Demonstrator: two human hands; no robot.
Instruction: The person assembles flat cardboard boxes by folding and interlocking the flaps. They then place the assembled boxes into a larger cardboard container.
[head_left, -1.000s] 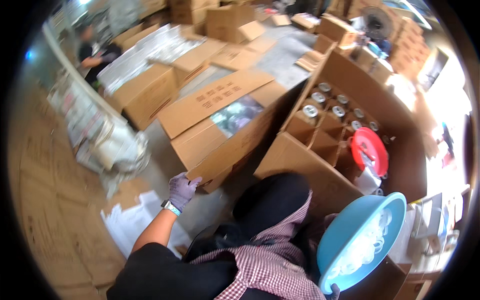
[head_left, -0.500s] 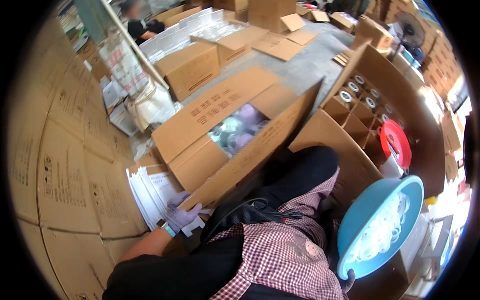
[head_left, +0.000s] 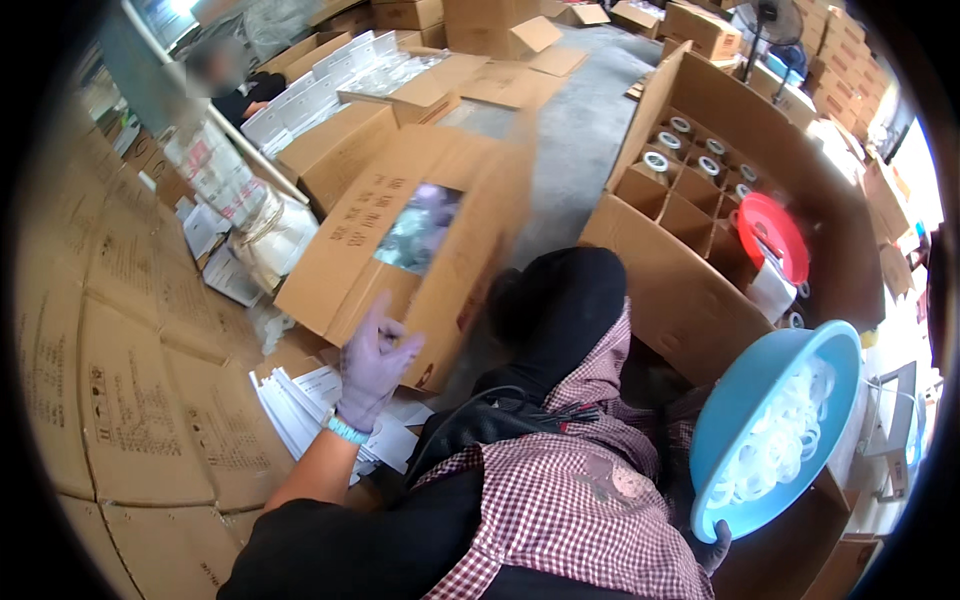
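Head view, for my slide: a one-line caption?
Gloved left hand above white sheets; right hand holds blue bowl.

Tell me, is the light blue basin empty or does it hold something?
Not empty: the light blue basin, tilted, holds white rings.

Left hand (head_left: 375,362) lifted off the white card stack (head_left: 300,405), now raised, fingers loosely spread
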